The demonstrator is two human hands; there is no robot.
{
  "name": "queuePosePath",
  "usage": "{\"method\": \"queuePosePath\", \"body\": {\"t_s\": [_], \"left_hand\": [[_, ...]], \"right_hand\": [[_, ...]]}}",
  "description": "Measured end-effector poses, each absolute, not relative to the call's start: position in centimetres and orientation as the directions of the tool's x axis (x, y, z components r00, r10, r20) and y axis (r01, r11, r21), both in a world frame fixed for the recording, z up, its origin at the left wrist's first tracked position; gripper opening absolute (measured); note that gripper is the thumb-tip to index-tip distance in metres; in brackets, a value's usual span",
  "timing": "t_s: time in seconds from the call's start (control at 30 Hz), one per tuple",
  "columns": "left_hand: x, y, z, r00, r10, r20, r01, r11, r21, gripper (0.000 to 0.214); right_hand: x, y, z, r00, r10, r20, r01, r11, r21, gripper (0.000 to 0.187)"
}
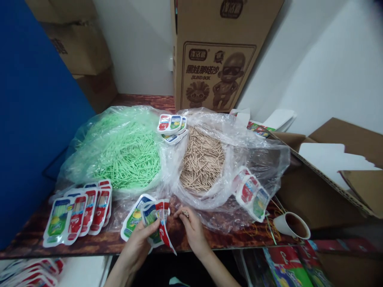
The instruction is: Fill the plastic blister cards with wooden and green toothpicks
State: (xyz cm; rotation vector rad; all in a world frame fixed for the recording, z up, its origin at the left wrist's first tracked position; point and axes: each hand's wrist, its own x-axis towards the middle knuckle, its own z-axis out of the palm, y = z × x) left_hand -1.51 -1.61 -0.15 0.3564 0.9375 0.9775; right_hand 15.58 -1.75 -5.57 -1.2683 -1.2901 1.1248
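Note:
My left hand (135,244) grips a bent printed packet (164,228) shaped like two bottles, one side green and blue, the other red. Just right of it, my right hand (194,230) has its fingers closed on a small bundle of thin brown sticks (185,213), whose ends show. Another bottle-shaped packet (131,224) lies partly under the held one. Beyond my hands, an open clear plastic bag holds many loose brown sticks (202,159). To its left, a larger clear bag is full of light green sticks (131,159).
Stacked packets (64,221) lie at the table's left front, others (172,126) between the bags and a few (253,193) at right. A paper cup (281,225) of dark liquid stands near the front edge, beside an open carton (323,183). A tall printed box (215,71) stands behind.

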Motion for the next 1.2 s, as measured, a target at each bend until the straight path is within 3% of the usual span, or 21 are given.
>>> {"method": "queuePosePath", "body": {"t_s": [0.37,0.63,0.73,0.87,1.2], "left_hand": [[-1.5,-1.7,-0.5,0.231,0.809,-0.54,-0.527,0.571,0.63,0.027],[-1.4,-1.5,0.1,0.198,0.811,-0.551,-0.528,0.562,0.637,0.029],[-1.4,-1.8,0.0,0.186,0.785,-0.591,-0.536,0.585,0.608,0.031],[-1.4,-2.1,-0.4,0.181,0.78,-0.599,-0.536,0.589,0.605,0.033],[-1.1,-2.1,-0.8,0.126,0.744,-0.657,-0.517,0.614,0.596,0.038]], "right_hand": [[15.9,-1.9,-5.0,0.032,0.999,-0.006,0.08,-0.008,-0.997,0.017],[19.4,2.4,0.0,0.03,0.997,-0.075,-0.148,-0.07,-0.987,0.021],[22.2,6.4,1.7,0.056,0.998,-0.028,-0.053,-0.025,-0.998,0.022],[25.5,11.6,2.1,0.101,0.995,-0.006,0.152,-0.021,-0.988,0.009],[29.0,17.0,2.0,0.194,0.979,0.06,0.241,0.011,-0.971,0.008]]}}
